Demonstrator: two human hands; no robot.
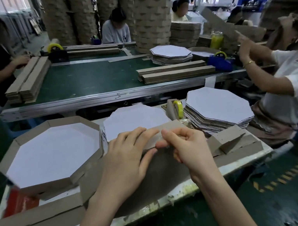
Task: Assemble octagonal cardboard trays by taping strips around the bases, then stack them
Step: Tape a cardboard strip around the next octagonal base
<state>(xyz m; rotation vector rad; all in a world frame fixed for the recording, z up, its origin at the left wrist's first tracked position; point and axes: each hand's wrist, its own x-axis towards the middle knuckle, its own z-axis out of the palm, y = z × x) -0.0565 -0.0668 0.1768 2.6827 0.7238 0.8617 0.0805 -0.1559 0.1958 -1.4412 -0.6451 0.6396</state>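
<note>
A brown cardboard tray (164, 172) stands tilted on its side in front of me, its brown underside facing me. My left hand (126, 158) presses flat on its upper rim strip (171, 127). My right hand (186, 146) pinches a piece of clear tape against that strip, right beside my left fingertips. A finished octagonal tray (51, 152) with a white inside lies to the left. A white octagon base (135, 120) lies flat behind my hands. A stack of white octagon bases (219, 112) sits at the right, with a yellow tape dispenser (176, 109) between the two.
Long cardboard strips (35, 224) lie along the near left table edge, and folded strips (231, 141) rest at the right. A green conveyor table (91, 79) beyond carries more strips, bases and tape dispensers. Other people work at the left, back and right.
</note>
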